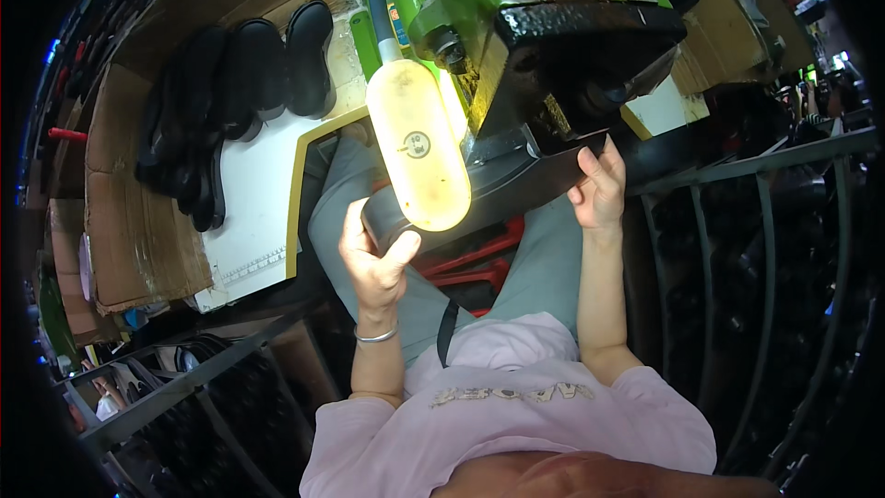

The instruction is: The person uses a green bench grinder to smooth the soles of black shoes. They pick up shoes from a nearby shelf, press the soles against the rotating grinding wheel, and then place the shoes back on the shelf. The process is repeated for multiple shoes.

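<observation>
A long black shoe sole [521, 187] lies across the space in front of me, under the head of a green machine [590, 28]. My left hand [376, 254] grips its left end, the thumb along the near side and the fingers round the far side. At the other end my right hand [601, 186] holds it with thumb and fingers, close below the machine's black front. A lit, oval yellow lamp [419, 148] hangs over the sole and hides part of it. Where the sole meets the machine is partly out of sight.
Several black soles [309, 55] stand on a white, yellow-edged table [258, 212] at left, backed by a cardboard screen [138, 212]. Metal racks [765, 221] flank me on the right and at lower left. Something red [475, 267] shows between my knees.
</observation>
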Available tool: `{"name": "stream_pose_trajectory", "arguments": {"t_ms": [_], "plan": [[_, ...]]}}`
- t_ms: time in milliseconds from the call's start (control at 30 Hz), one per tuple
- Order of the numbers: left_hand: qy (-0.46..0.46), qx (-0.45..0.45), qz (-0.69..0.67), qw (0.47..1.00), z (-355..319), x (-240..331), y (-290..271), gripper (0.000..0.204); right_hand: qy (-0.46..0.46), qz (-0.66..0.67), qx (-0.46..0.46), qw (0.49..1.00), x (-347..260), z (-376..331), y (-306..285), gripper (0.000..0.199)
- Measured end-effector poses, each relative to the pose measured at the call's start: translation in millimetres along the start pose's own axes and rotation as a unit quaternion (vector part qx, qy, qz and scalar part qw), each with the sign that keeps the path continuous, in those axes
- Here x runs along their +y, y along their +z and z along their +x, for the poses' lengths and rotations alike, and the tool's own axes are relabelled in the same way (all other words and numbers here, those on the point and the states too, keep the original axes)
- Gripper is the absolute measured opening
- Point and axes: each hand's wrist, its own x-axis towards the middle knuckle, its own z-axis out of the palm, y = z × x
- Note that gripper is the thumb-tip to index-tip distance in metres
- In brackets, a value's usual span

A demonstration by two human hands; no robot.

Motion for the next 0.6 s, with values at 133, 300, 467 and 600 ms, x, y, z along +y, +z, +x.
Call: {"name": "stream_pose_trajectory", "arguments": {"t_ms": [133, 300, 467, 600], "plan": [[-0.01, -0.01, 0.024, 1.0, 5, 1, -10, 0.049, 0.016, 0.026, 0.01, 0.999, 5, -5, 3, 0.027], [-0.038, -0.037, 0.009, 0.999, 10, 9, -42, 0.054, 0.047, 0.055, 0.005, 0.997, 22, -15, 16, 0.028], [-0.095, -0.04, 0.001, 0.995, -3, 16, -87, 0.066, 0.078, 0.062, -0.017, 0.995, 40, -20, 34, 0.03], [-0.114, -0.037, 0.07, 0.99, -14, 22, -101, 0.049, 0.048, 0.001, -0.053, 0.997, 47, -24, 45, 0.031]]}}
